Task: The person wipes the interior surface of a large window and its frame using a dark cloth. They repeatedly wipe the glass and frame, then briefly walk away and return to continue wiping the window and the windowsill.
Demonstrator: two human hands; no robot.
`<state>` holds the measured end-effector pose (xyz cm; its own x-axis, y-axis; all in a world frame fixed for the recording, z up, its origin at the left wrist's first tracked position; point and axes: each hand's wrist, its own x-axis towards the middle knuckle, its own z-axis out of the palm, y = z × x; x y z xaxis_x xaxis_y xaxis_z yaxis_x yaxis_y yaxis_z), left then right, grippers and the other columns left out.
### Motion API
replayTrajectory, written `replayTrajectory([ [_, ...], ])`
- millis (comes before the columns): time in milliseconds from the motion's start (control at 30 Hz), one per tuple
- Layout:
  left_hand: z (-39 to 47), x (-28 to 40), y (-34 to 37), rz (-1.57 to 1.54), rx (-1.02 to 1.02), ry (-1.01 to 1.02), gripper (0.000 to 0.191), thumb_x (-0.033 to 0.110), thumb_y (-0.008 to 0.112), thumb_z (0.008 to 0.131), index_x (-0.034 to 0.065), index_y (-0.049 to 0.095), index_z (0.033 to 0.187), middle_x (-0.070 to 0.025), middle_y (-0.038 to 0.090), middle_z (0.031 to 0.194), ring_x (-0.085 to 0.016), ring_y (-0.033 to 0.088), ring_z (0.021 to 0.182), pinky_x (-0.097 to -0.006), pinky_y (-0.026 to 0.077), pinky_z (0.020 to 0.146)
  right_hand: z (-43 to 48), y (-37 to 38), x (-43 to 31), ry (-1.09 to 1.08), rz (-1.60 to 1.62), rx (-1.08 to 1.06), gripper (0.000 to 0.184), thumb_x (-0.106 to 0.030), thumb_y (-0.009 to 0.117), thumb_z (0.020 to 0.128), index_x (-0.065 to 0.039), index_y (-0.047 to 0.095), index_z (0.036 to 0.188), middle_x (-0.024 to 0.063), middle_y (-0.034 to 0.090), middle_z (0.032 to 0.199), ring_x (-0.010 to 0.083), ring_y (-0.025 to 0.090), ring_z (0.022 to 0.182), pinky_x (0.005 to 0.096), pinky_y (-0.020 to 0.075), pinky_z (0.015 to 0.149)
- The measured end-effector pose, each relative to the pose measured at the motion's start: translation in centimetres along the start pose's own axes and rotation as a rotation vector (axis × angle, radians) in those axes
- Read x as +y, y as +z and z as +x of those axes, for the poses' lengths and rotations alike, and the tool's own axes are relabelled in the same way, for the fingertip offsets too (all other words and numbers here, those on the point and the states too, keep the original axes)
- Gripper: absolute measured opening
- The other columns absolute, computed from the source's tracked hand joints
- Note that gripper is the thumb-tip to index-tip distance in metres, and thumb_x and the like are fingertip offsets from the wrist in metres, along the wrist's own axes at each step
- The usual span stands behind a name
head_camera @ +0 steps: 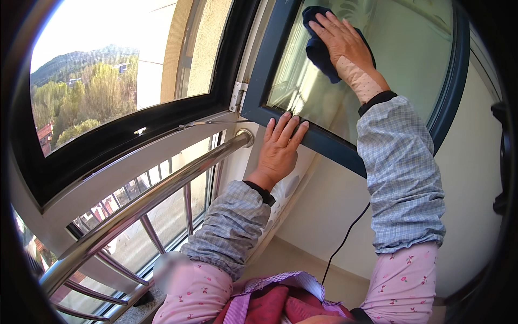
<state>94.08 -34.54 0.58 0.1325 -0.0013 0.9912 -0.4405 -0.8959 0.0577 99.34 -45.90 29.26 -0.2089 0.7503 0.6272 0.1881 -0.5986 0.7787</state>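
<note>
An opened casement window sash with a dark blue-grey frame stands before me, its glass pane reflecting pale light. Against the upper part of the pane, my right hand presses a dark navy cloth flat, fingers extended over it. Lower down, my left hand rests its spread fingers on the sash's bottom rail near the hinged corner. Its thumb is not clearly visible. A white metal hinge joins the sash to the window frame at the left.
A shiny metal handrail with bars runs along the left, below a black-framed screened window. A metal stay arm extends from the sill to the sash. A black cable hangs by the cream wall. Trees show outside.
</note>
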Motion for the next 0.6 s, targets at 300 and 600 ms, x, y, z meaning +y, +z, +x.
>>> replayTrajectory([
  [300,-0.3,-0.6,0.0,-0.002,-0.025,0.061,0.062,-0.001,0.064,0.075,0.0109,0.058,0.136,-0.0131,0.052,0.138,-0.036,0.043,0.139,-0.0565,0.027,0.12,-6.3,-2.9,-9.7,-0.278,0.302,-0.348,0.04,-0.017,0.046,0.102,-0.018,0.06,0.14,0.0003,0.053,0.152,0.0176,0.041,0.147,0.0395,0.0282,0.124],
  [600,0.1,0.5,-0.2,-0.033,-0.024,-0.013,0.073,-0.005,0.06,0.075,0.0164,0.052,0.145,-0.009,0.048,0.148,-0.032,0.038,0.146,-0.0564,0.026,0.12,-10.5,-9.7,10.5,0.446,-0.119,0.087,0.048,-0.009,0.047,0.102,-0.017,0.049,0.15,0.009,0.047,0.156,0.0295,0.039,0.147,0.0463,0.0285,0.122],
])
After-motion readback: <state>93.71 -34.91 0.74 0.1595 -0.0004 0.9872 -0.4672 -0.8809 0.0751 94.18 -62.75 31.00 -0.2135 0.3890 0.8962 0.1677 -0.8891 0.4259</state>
